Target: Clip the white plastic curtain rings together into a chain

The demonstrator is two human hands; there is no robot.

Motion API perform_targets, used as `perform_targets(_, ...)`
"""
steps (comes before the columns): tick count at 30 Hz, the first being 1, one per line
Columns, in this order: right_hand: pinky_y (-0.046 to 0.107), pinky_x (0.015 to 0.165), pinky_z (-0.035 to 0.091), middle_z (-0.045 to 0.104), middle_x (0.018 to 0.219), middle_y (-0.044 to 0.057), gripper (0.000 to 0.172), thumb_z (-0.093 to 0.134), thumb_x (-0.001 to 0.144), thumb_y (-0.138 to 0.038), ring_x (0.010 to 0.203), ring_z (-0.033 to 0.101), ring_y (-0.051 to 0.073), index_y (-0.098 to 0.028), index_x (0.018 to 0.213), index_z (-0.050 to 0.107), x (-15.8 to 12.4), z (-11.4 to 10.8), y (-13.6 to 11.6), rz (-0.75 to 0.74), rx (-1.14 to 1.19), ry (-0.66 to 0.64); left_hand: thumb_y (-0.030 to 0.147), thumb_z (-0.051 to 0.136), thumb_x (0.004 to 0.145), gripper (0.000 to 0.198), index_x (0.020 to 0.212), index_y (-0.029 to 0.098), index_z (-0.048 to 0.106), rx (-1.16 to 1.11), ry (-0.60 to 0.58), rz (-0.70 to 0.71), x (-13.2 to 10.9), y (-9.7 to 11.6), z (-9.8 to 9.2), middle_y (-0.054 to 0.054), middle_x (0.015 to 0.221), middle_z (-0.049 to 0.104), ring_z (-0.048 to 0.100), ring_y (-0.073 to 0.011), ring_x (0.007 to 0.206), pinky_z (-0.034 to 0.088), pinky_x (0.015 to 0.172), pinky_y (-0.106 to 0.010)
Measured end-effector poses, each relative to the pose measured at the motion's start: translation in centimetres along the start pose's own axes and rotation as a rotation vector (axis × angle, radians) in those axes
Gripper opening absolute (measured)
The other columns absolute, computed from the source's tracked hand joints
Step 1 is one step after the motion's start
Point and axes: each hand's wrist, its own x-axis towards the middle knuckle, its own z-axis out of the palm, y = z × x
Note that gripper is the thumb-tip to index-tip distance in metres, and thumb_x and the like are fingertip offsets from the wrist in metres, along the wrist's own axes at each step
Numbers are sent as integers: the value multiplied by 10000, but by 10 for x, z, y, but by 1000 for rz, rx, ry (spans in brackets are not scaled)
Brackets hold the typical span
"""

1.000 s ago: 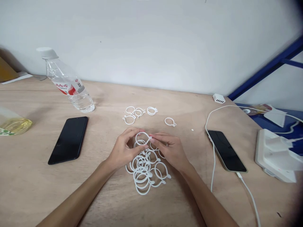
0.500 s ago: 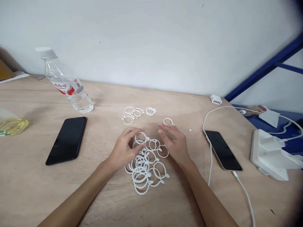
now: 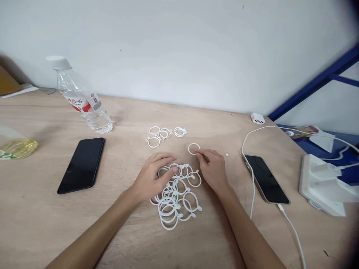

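A heap of white plastic rings (image 3: 167, 224), each with a small tab or clip, lies on the wooden table in front of me. My left hand (image 3: 153, 173) rests at the heap's left upper side, thumb and fingers apart, the thumb lying over some rings. Pinched between the fingertips of my right hand (image 3: 213, 168) is one white ring (image 3: 189, 148), just beyond the heap; its tab is hidden by the fingers. Farther back sit a cluster of several similar rings (image 3: 153, 146) and a small overlapping pair (image 3: 176, 134).
A water bottle (image 3: 86, 106) and a black phone (image 3: 81, 166) are on the left, beside a bag of yellow liquid (image 3: 21, 147). To the right lie a charging phone (image 3: 266, 179), its white cable (image 3: 293, 231), a white power strip (image 3: 319, 186) and a small white device (image 3: 257, 118).
My right hand has closed from spread fingers onto a ring. The ring that stood by my left fingertips no longer shows there, and the left thumb and fingers are apart.
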Motion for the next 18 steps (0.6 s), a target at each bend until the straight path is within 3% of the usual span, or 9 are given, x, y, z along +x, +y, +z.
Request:
perform_targets(5, 382, 883, 458, 740, 959, 35, 172, 535, 900, -256, 926, 657, 208, -257, 948, 699, -9, -7, -33, -135, 329, -207, 393, 653, 823, 504, 1278, 194, 569, -128, 59, -35, -1, -4, -1, -117, 1311, 595, 558, -266, 1192, 446, 1019, -424)
perform_targets(8, 368, 893, 461, 740, 924, 20, 156, 544, 902, -236, 901, 663, 192, -258, 934, 695, -14, -10, -46, -190, 413, -288, 386, 694, 790, 523, 1258, 181, 583, -232, 6, -82, -1, -4, -2, -117, 1244, 638, 616, -258, 1104, 489, 958, -389)
perform_targets(10, 367, 893, 470, 739, 957, 29, 151, 563, 894, -245, 918, 665, 194, -250, 976, 689, -16, -10, -47, -152, 443, -286, 365, 695, 794, 449, 1194, 177, 623, -258, -19, -90, -1, -4, -3, -104, 1154, 674, 637, -240, 1039, 502, 917, -366)
perform_targets(14, 370, 877, 497, 729, 1066, 59, 292, 608, 871, -311, 975, 667, 215, -237, 1150, 651, -16, -8, -41, 8, 493, -291, 355, 704, 790, 351, 1092, 182, 667, -183, 51, -60, -1, -2, -4, -73, 1000, 691, 628, -218, 951, 495, 859, -344)
perform_targets(18, 346, 836, 512, 742, 987, 48, 191, 589, 885, -296, 916, 671, 196, -236, 1003, 727, -13, -7, -39, -8, 574, -328, 356, 692, 804, 287, 1039, 190, 682, -139, 65, -25, -1, -1, -5, -60, 964, 692, 620, -206, 914, 489, 809, -318)
